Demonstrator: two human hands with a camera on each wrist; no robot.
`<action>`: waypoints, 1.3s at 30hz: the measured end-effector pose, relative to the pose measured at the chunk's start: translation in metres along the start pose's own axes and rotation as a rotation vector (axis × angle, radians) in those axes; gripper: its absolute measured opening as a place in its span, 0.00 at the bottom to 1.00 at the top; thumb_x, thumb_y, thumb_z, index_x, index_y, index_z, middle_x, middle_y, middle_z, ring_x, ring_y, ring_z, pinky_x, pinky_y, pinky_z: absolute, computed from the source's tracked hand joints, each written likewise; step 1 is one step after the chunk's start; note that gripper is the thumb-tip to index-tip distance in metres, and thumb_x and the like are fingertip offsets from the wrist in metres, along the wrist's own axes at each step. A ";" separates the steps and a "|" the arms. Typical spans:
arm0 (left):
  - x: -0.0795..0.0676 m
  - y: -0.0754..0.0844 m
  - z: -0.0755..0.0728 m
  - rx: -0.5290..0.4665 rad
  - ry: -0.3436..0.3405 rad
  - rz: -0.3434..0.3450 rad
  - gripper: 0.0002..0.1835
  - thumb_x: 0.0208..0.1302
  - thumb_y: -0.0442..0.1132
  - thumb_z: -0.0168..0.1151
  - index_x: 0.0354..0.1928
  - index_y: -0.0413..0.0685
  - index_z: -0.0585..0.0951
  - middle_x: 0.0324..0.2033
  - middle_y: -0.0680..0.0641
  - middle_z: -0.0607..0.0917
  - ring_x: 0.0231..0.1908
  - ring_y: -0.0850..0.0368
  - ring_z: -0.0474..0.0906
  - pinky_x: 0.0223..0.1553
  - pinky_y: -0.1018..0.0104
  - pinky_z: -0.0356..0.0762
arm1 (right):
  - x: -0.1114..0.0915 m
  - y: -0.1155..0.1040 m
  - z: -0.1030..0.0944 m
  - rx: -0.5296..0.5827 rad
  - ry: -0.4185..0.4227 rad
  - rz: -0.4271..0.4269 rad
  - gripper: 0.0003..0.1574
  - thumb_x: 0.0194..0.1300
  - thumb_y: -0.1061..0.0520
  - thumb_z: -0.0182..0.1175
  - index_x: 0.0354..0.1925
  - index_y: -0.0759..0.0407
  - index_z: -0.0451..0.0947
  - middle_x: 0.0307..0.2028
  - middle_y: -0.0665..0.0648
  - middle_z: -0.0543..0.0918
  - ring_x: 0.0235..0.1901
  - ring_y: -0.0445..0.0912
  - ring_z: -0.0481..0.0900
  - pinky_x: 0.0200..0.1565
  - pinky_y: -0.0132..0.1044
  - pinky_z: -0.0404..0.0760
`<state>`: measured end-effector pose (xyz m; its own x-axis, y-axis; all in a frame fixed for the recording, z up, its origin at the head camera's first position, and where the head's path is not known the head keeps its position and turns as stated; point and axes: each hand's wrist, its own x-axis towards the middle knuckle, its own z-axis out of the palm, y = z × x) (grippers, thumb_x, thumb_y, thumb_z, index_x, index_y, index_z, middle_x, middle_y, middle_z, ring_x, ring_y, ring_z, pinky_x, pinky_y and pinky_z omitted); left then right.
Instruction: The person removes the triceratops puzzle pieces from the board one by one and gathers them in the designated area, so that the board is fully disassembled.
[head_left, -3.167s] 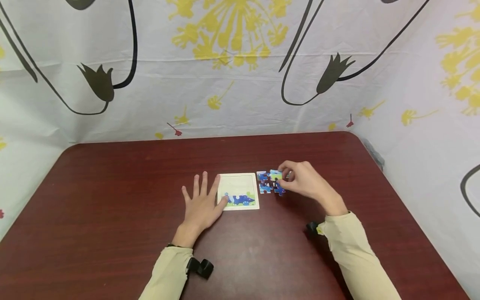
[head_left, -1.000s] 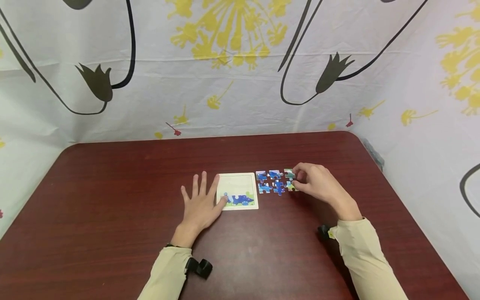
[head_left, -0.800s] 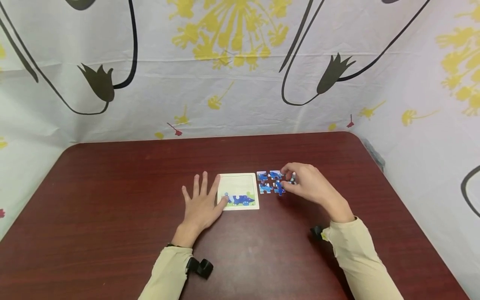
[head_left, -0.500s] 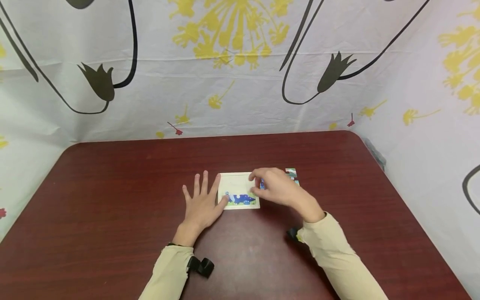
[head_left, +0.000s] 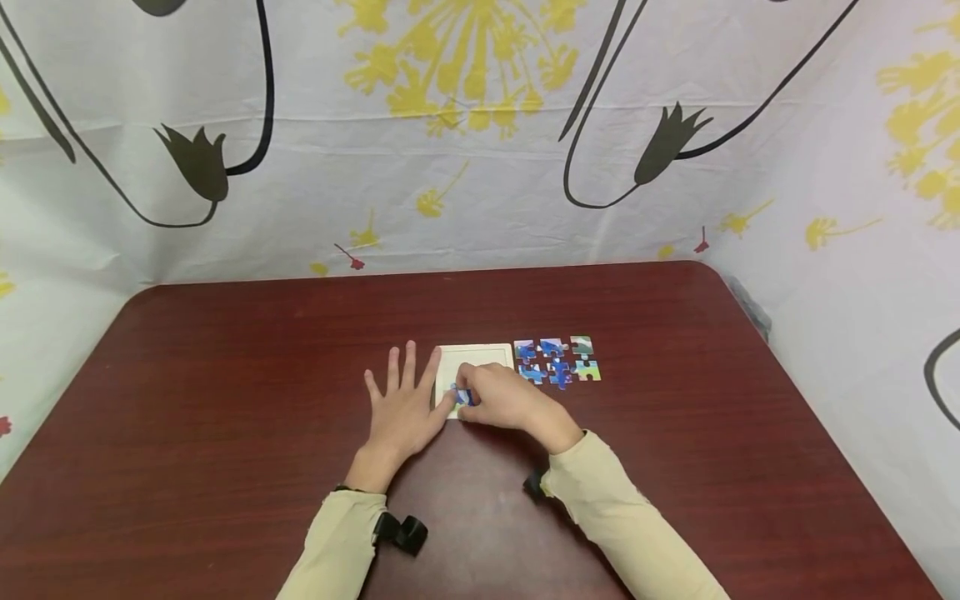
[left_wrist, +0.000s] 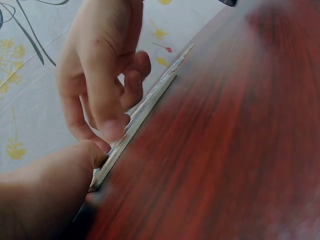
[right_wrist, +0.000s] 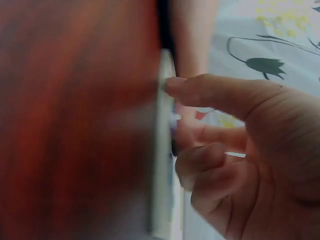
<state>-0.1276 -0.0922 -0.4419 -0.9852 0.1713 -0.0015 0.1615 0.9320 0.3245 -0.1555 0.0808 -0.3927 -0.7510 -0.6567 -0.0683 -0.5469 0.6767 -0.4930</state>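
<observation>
A square wooden puzzle tray (head_left: 475,351) lies on the table, blue and green puzzle pieces (head_left: 462,397) showing along its near side. My left hand (head_left: 399,422) rests flat with fingers spread at the tray's left edge, its thumb over the near left corner. Over the near part of the tray is my right hand (head_left: 504,398), thumb and forefinger bent and apart around a blue part of the picture. The right wrist view shows my right thumb (right_wrist: 182,89) at the tray's edge. Much of the piece row is hidden under this hand.
Several loose puzzle pieces (head_left: 557,348) lie in two rows just right of the tray. The dark red wooden table (head_left: 262,400) extends around it, with a patterned white cloth (head_left: 480,192) hanging behind.
My right hand has let go of a puzzle piece in the right-hand group and moved left and nearer, over the tray. My left hand has stayed in place.
</observation>
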 end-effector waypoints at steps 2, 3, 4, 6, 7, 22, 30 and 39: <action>0.000 0.001 -0.001 -0.004 0.009 0.005 0.38 0.67 0.64 0.38 0.73 0.59 0.46 0.72 0.42 0.39 0.69 0.43 0.27 0.59 0.34 0.24 | 0.000 0.001 0.002 0.023 0.009 -0.001 0.14 0.55 0.56 0.66 0.37 0.59 0.73 0.18 0.48 0.70 0.19 0.39 0.67 0.25 0.32 0.67; 0.001 0.001 -0.001 -0.006 0.015 0.009 0.37 0.67 0.63 0.37 0.73 0.59 0.46 0.72 0.42 0.39 0.69 0.43 0.27 0.59 0.33 0.25 | 0.000 0.002 0.003 0.031 0.017 -0.002 0.14 0.55 0.56 0.66 0.37 0.59 0.72 0.18 0.48 0.70 0.19 0.39 0.66 0.25 0.32 0.67; 0.001 0.001 -0.001 -0.008 0.021 0.012 0.36 0.68 0.63 0.37 0.73 0.59 0.46 0.72 0.42 0.40 0.69 0.43 0.28 0.59 0.33 0.25 | 0.000 0.003 0.003 0.040 0.020 -0.001 0.15 0.55 0.56 0.66 0.38 0.59 0.72 0.18 0.48 0.70 0.19 0.39 0.66 0.26 0.32 0.67; 0.000 0.001 -0.001 -0.013 0.032 0.019 0.34 0.69 0.61 0.35 0.73 0.58 0.47 0.72 0.41 0.41 0.69 0.42 0.29 0.59 0.33 0.25 | -0.001 0.004 0.005 0.052 0.023 -0.006 0.16 0.56 0.56 0.67 0.39 0.59 0.72 0.18 0.48 0.70 0.19 0.39 0.67 0.27 0.33 0.68; -0.001 0.001 0.000 -0.016 0.037 0.023 0.33 0.70 0.60 0.34 0.73 0.58 0.48 0.71 0.41 0.41 0.69 0.42 0.29 0.59 0.33 0.26 | -0.002 0.005 0.006 0.060 0.020 -0.005 0.17 0.56 0.56 0.66 0.40 0.59 0.72 0.19 0.48 0.70 0.19 0.39 0.67 0.27 0.33 0.68; 0.001 0.000 0.004 -0.061 0.138 0.000 0.25 0.73 0.49 0.38 0.70 0.60 0.60 0.70 0.43 0.52 0.70 0.43 0.38 0.59 0.32 0.31 | -0.001 0.008 0.004 0.170 -0.035 0.018 0.18 0.57 0.57 0.66 0.41 0.59 0.69 0.18 0.51 0.73 0.11 0.40 0.73 0.22 0.33 0.73; 0.002 0.000 0.005 -0.069 0.155 -0.008 0.25 0.72 0.48 0.39 0.70 0.61 0.61 0.70 0.43 0.53 0.70 0.43 0.39 0.59 0.33 0.32 | -0.003 0.004 0.006 0.095 0.025 -0.021 0.18 0.56 0.58 0.67 0.39 0.58 0.67 0.18 0.48 0.70 0.17 0.38 0.67 0.25 0.32 0.68; 0.002 0.000 0.004 -0.056 0.148 -0.007 0.26 0.72 0.50 0.39 0.70 0.61 0.60 0.70 0.43 0.52 0.70 0.43 0.38 0.59 0.33 0.31 | -0.003 -0.002 0.006 0.016 0.087 -0.031 0.18 0.55 0.57 0.68 0.36 0.56 0.68 0.16 0.47 0.68 0.16 0.38 0.66 0.23 0.31 0.66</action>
<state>-0.1293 -0.0902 -0.4460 -0.9847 0.1121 0.1337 0.1552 0.9129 0.3775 -0.1497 0.0792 -0.3970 -0.7637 -0.6452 0.0221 -0.5647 0.6510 -0.5073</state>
